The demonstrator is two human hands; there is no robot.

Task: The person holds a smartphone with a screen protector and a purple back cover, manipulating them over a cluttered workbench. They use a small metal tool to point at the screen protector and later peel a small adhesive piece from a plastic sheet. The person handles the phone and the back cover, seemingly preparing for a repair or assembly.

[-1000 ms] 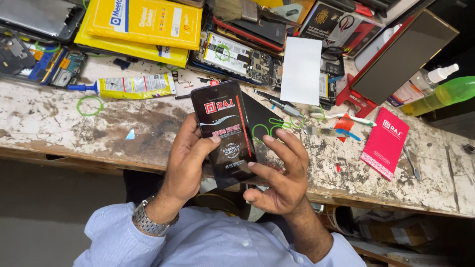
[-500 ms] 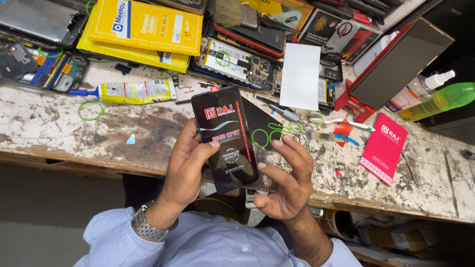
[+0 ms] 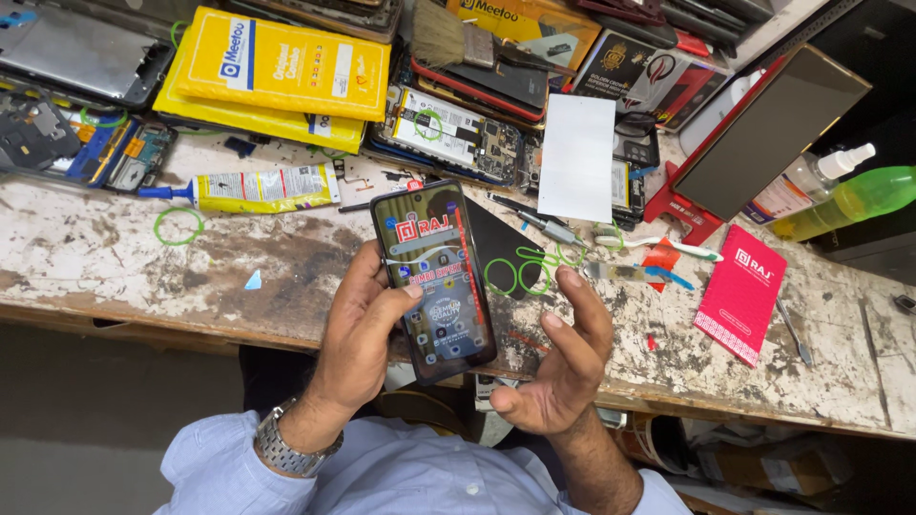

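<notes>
Now phone [image 3: 434, 278] held in left hand [image 3: 358, 334]; right hand [image 3: 563, 367] apparently just off.

The left hand [image 3: 367, 334] is rising from the lower middle of the frame, its fingers curling around something dark and its thumb lying across the front. A metal watch is sitting on the left wrist, just above a light blue sleeve cuff. The right hand [image 3: 558, 367] is hovering just right of centre, palm turned inward, fingers [image 3: 584, 310] spreading loosely and gripping nothing. Both forearms are angling up from the bottom edge.
</notes>
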